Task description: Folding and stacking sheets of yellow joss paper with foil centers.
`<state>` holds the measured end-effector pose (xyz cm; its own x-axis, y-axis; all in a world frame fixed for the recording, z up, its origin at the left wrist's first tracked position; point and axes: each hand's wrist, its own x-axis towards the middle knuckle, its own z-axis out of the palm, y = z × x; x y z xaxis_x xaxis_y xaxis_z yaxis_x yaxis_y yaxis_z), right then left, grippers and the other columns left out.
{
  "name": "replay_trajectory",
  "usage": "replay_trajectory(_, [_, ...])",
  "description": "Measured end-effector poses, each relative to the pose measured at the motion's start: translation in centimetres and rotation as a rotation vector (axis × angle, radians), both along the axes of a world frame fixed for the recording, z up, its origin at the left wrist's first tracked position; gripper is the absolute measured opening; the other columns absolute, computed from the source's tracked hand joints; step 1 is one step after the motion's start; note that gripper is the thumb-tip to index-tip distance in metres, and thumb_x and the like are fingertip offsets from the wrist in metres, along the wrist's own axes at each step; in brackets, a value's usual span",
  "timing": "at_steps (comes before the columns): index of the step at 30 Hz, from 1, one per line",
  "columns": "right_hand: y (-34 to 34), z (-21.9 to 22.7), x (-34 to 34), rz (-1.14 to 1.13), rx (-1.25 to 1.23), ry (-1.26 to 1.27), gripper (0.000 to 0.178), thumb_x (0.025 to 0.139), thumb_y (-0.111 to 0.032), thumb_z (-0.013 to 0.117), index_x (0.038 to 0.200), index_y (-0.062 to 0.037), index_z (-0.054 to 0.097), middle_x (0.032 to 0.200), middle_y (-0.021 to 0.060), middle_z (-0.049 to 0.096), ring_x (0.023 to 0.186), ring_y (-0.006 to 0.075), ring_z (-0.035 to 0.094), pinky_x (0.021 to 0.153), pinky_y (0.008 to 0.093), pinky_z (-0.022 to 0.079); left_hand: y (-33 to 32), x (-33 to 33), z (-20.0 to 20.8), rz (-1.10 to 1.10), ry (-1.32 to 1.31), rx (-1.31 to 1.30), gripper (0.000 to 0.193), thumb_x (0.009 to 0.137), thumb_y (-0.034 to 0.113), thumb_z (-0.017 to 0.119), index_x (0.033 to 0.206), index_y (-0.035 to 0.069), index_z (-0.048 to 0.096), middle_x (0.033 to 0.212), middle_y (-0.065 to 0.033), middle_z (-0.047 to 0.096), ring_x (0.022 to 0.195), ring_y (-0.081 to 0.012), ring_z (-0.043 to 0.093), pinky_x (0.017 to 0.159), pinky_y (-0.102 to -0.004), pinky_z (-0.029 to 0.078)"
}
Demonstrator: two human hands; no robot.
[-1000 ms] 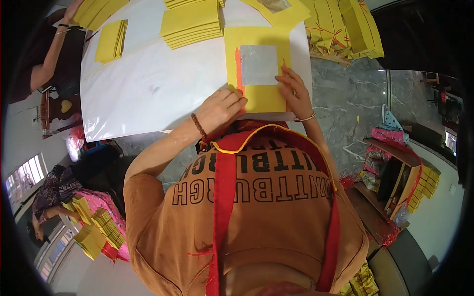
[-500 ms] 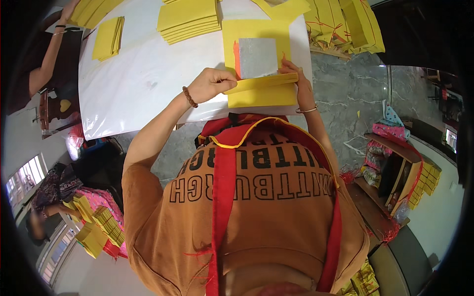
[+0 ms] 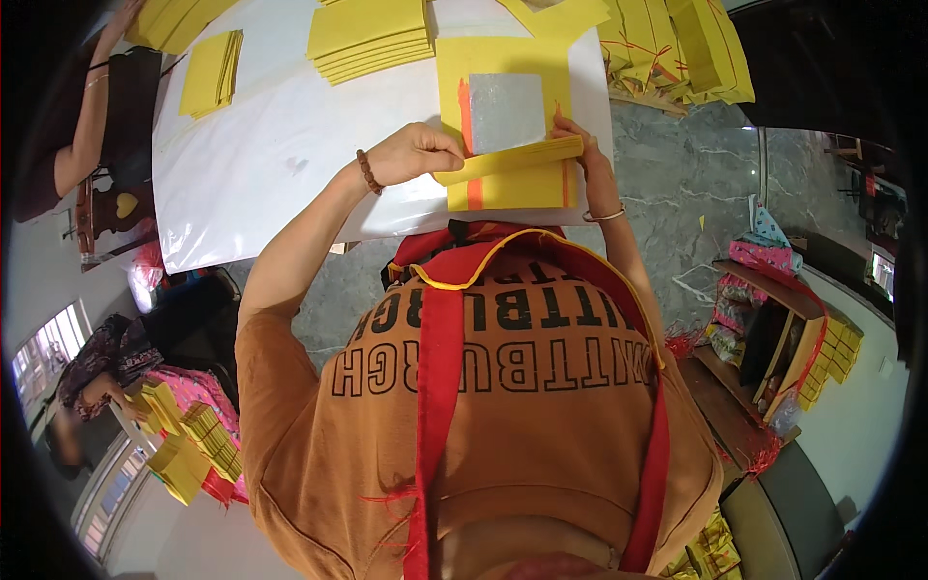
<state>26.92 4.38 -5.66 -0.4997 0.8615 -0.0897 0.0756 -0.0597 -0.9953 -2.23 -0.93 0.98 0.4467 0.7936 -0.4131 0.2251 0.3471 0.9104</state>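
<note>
Upper centre of frame, I see my left hand and right hand both pinching a folded-up flap of the yellow paper sheet, just below its glossy silver foil square.

Even, bright daylight fills the scene, and the white surface is the brightest area, close to washed out yet without hard glare. Shadows are soft and short, lying just under the yellow paper stacks. The silver foil square gives a dull, grainy sheen. Focus is sharp in the middle and softens outward. Fisheye distortion bends the surface's edges, and a black vignette rings the frame. The window at lower left is blown out.
</note>
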Motion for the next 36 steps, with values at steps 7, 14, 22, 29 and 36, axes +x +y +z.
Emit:
replay_trajectory(7, [-0.2,0.1,0.0,0.000,0.040,0.071,0.041,0.093,-0.028,0.041,0.124,-0.0030,0.049,0.131,0.0086,0.046,0.120,0.0204,0.043,0.102,0.0317,0.031,0.2,0.0,-0.2,0.036,-0.056,-0.011,0.017,0.084,0.015,0.057,0.089,0.000,0.064,0.077,0.0011,0.059,0.069,-0.0052,0.052,0.063,-0.0215,0.045])
replay_trajectory(14, [-0.1,-1.0,0.0,-0.049,0.138,-0.007,0.034,0.083,-0.012,0.060,0.115,-0.0033,0.055,0.125,0.0085,0.051,0.117,0.0188,0.043,0.098,0.0302,0.035,-0.5,-0.3,1.2,0.103,0.027,0.026,0.023,0.083,0.023,0.063,0.095,0.004,0.065,0.089,-0.0005,0.062,0.083,-0.0100,0.055,0.077,-0.0273,0.046])
replay_trajectory(22, [0.5,-1.4,0.1,-0.113,-0.063,-0.001,0.025,0.087,-0.015,0.058,0.109,-0.0017,0.059,0.107,0.0046,0.055,0.100,0.0149,0.052,0.089,0.0274,0.039,-0.4,0.6,-0.7,0.131,0.474,0.810,0.023,0.088,0.022,0.053,0.097,0.004,0.064,0.093,-0.0113,0.058,0.086,-0.0289,0.049,0.078,-0.0357,0.042])
replay_trajectory(29, [1.5,0.6,0.1,-0.089,0.343,-0.210,0.024,0.079,-0.010,0.063,0.103,-0.0079,0.064,0.113,0.0068,0.058,0.111,0.0261,0.050,0.095,0.0364,0.036,0.8,0.8,0.1,0.213,0.453,0.572,0.026,0.090,0.025,0.050,0.088,0.002,0.060,0.072,-0.0116,0.055,0.072,-0.0282,0.046,0.069,-0.0370,0.041])
replay_trajectory(36, [-0.2,5.2,1.8,0.161,0.836,-0.379,0.025,0.073,-0.007,0.065,0.097,-0.0109,0.065,0.112,0.0048,0.060,0.114,0.0287,0.049,0.098,0.0384,0.033,-3.2,0.8,0.1,0.128,0.468,1.042,0.019,0.086,0.017,0.056,0.097,0.002,0.062,0.085,-0.0123,0.061,0.087,-0.0286,0.054,0.078,-0.0383,0.043])
